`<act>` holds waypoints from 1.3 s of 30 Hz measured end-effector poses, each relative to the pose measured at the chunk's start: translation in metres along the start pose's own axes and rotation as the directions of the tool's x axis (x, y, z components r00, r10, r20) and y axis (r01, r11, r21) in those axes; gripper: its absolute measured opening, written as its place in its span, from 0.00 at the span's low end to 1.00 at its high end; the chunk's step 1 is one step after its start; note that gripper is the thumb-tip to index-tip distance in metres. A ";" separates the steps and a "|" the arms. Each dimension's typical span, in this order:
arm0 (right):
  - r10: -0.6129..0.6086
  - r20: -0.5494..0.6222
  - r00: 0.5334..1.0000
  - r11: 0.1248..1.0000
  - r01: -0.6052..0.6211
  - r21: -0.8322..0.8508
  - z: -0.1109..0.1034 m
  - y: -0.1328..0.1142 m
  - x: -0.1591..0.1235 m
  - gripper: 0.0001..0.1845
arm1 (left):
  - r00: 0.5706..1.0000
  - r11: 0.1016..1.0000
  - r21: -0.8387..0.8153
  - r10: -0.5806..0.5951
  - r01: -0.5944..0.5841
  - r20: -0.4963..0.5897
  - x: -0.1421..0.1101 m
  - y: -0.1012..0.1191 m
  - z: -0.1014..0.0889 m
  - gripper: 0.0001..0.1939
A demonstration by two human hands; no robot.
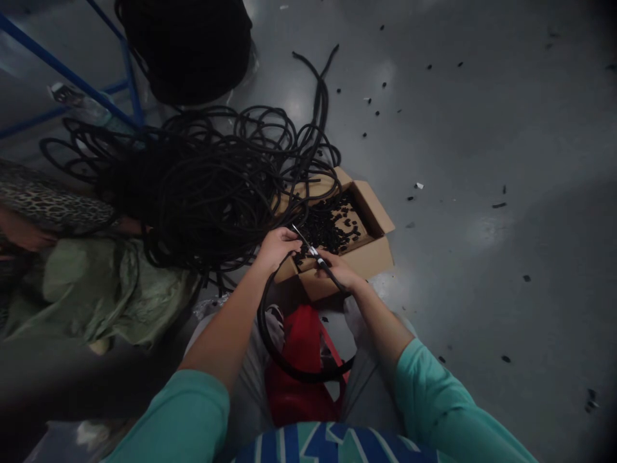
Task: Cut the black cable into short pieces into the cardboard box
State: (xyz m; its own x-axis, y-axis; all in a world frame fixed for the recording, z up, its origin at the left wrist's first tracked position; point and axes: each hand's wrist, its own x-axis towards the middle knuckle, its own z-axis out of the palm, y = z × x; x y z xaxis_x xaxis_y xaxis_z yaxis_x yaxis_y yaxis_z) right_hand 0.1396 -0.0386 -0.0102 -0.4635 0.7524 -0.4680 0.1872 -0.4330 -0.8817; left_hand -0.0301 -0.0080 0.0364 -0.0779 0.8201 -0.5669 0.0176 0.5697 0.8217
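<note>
My left hand point(279, 248) is closed, thumb against fingers, around a black cord point(263, 315). From there the cord curves down over my lap toward my right leg. My right hand point(339, 270) grips a slim cutting tool point(314, 252) with a metal blade and dark handle, probably scissors. Its blade points up and left, close to my left fingertips. Both hands are above the near edge of an open cardboard box point(371, 258), which holds many small black pieces point(330, 225). The cord's end at my left fingers is too small to make out.
A tangled heap of black cord point(207, 186) lies left of the box, partly over it. Behind stands a large black bundle point(187, 51) beside a blue frame point(128, 83). Another person's hand point(29, 231) is at left. Red plastic point(296, 392) sits between my legs.
</note>
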 end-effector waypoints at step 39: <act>0.039 0.018 0.999 0.996 -0.041 0.080 0.003 -0.003 0.000 0.26 | 0.969 0.815 0.525 0.225 -0.246 0.104 0.010 -0.011 -0.012 0.08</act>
State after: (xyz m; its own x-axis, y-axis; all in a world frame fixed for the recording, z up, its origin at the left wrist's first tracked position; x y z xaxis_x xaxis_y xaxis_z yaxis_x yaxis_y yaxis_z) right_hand 0.1366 -0.0384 -0.0075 -0.4712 0.7258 -0.5011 0.1363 -0.5014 -0.8544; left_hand -0.0428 -0.0066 0.0222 0.0321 0.9284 -0.3702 0.5572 0.2909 0.7777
